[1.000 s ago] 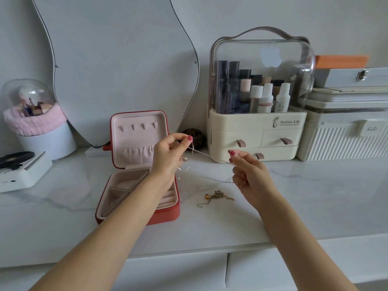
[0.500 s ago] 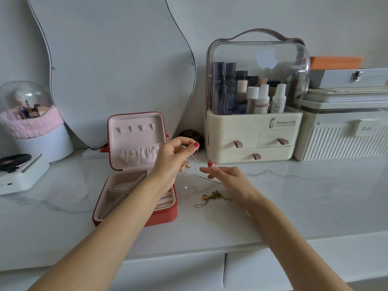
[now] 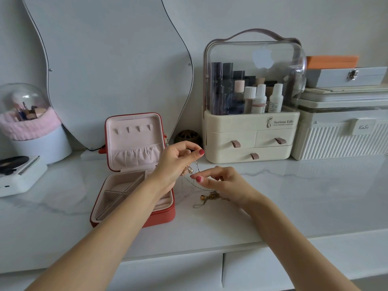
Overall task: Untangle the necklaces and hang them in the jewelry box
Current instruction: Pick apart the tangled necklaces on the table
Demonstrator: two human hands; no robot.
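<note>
A red jewelry box (image 3: pixel 161 217) with pink lining stands open on the marble counter, its lid upright and showing a row of small hooks (image 3: pixel 134 129). My left hand (image 3: pixel 176 162) pinches a thin silver necklace (image 3: pixel 184 183) just right of the box; a small pendant (image 3: pixel 190 170) dangles below the fingers. Close beside it, my right hand (image 3: pixel 222 181) pinches the same chain lower down. A tangled gold necklace (image 3: pixel 210 198) lies on the counter under my right hand.
A cream cosmetics organizer (image 3: pixel 249 135) with a clear dome stands behind the hands. White storage boxes (image 3: pixel 340 131) fill the right. A wavy mirror (image 3: pixel 109 59) leans on the wall. A pink-rimmed brush holder (image 3: pixel 29 127) and a small white record player (image 3: pixel 19 175) stand at the left.
My right hand has moved left and down toward my left hand, so the silver chain between them now hangs slack. My left hand has stayed in about the same place.
</note>
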